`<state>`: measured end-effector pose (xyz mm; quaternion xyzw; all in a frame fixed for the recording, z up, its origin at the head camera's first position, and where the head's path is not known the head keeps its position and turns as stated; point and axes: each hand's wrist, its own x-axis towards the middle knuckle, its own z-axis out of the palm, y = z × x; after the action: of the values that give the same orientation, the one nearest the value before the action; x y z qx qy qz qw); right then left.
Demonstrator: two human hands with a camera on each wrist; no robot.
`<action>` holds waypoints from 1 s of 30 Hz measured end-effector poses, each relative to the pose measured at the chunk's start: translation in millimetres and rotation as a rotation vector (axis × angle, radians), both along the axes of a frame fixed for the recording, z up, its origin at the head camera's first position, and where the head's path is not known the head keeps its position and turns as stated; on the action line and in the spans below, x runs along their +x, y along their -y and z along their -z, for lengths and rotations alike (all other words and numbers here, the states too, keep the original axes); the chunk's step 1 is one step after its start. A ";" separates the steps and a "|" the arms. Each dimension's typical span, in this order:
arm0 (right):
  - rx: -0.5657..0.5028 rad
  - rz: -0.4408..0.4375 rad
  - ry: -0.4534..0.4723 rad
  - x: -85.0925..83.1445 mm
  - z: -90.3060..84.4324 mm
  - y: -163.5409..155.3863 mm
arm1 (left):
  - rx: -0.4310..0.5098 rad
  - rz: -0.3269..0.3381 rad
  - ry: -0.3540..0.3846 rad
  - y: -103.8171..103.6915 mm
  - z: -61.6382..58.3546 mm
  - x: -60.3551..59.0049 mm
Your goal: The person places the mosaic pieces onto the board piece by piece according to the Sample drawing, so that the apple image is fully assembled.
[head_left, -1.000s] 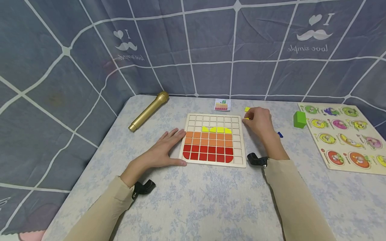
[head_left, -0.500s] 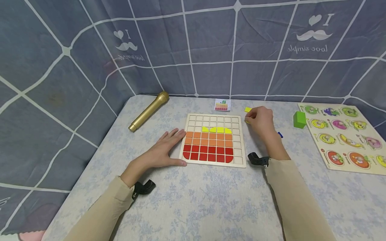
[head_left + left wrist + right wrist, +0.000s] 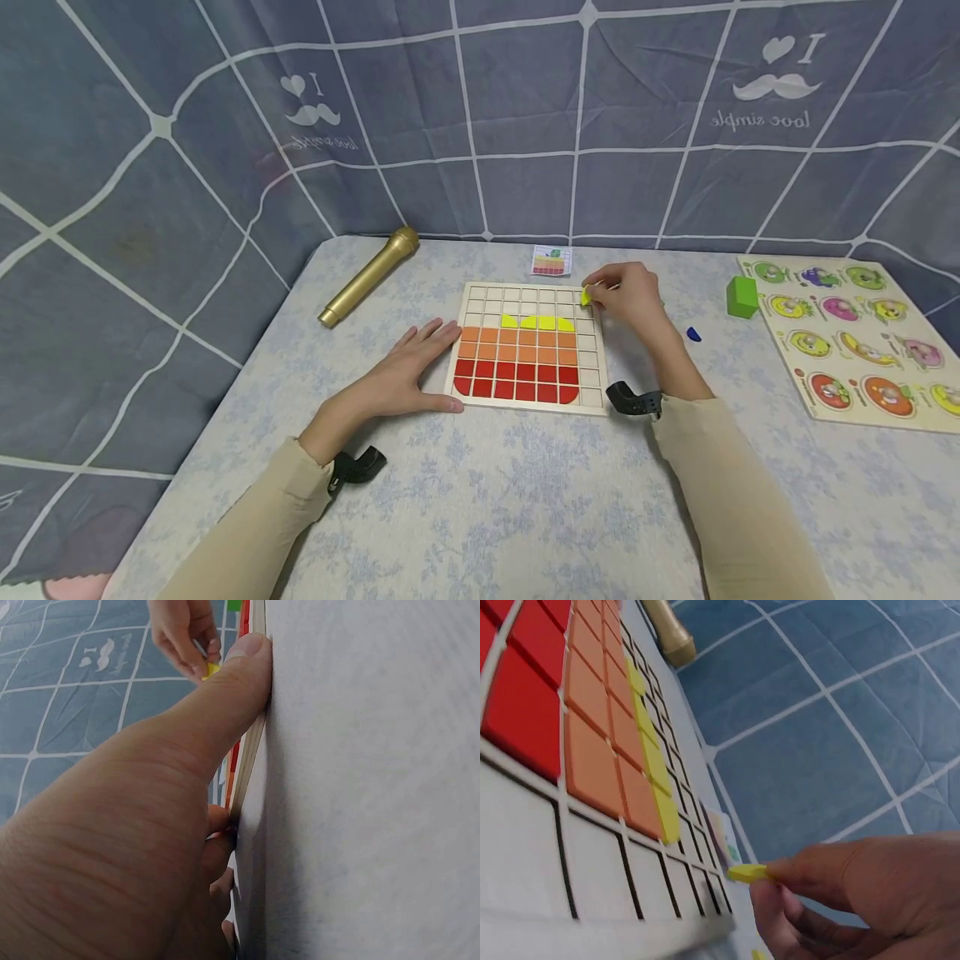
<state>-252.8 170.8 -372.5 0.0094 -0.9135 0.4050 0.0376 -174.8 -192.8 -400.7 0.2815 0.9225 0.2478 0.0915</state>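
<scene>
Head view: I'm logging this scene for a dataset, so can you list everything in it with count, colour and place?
Grid board: one, pale wood with red, orange, yellow tiles, table centre.
Yellow tile: one, pinched over the board's far right corner.
Pattern card: one, white, behind the board.
Microphone: one, gold, far left.
Green block: one, right.
Blue piece: one, right of the board.
Fruit puzzle: one, multicoloured, far right.
Left hand: flat against the board's left edge.
Right hand: pinches the tile.

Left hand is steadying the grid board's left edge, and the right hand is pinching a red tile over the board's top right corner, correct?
Not quite: the tile pinched by the right hand is yellow, not red, as the head and right wrist views show. The rest holds: the left hand rests against the grid board's left edge, and the right hand is over its top right corner.
</scene>
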 end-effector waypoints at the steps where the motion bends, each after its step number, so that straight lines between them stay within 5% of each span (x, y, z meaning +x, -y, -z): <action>1: -0.012 -0.011 0.002 -0.4 0.1 3.0 | 0.000 0.000 0.001 -0.1 -0.2 -0.1; 8: -0.187 -0.130 0.058 6.6 3.0 40.6 | -0.002 -0.006 0.005 -2.1 0.1 0.0; 19: -0.216 -0.221 0.059 3.8 12.6 101.9 | -0.003 -0.010 0.003 0.0 -0.3 0.2; 30: -0.240 -0.174 0.042 1.0 20.2 121.9 | -0.002 0.000 0.002 0.5 -0.8 -0.8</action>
<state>-251.8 48.9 -392.7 0.0757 -0.8547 0.5133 -0.0160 -175.6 -193.3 -399.9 0.2814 0.9226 0.2471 0.0927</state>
